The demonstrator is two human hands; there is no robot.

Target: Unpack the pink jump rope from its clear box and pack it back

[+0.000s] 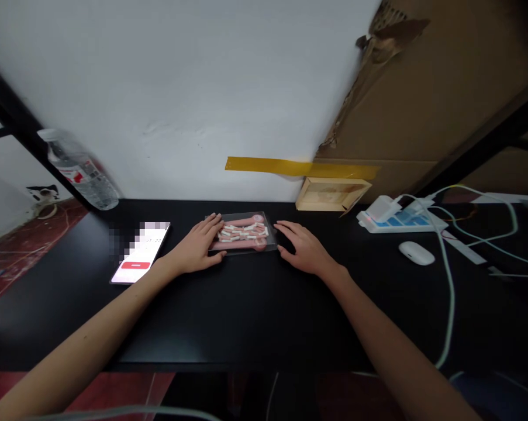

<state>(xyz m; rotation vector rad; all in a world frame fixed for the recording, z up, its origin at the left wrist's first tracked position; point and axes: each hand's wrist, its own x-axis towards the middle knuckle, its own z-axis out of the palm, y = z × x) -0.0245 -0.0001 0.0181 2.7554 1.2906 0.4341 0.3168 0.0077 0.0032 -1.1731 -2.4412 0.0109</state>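
Observation:
A clear plastic packet (270,238) lies flat on the black table, close to the wall. Inside it is a beaded jump rope (242,232), with two pink handles and pink and white beads between them. My left hand (197,247) rests at the packet's left end, fingers over its edge and thumb apart along the lower side. Just beside the right end, my right hand (304,248) lies palm down with fingers spread. Whether its fingertips touch the plastic I cannot tell. Neither hand grips anything.
A lit phone (143,251) lies left of my left hand. Behind it a plastic bottle (83,175) stands tilted in view. A shallow wooden frame (331,196) leans at the back. To the right are a power strip (399,221) with cables and a white earbud case (416,253).

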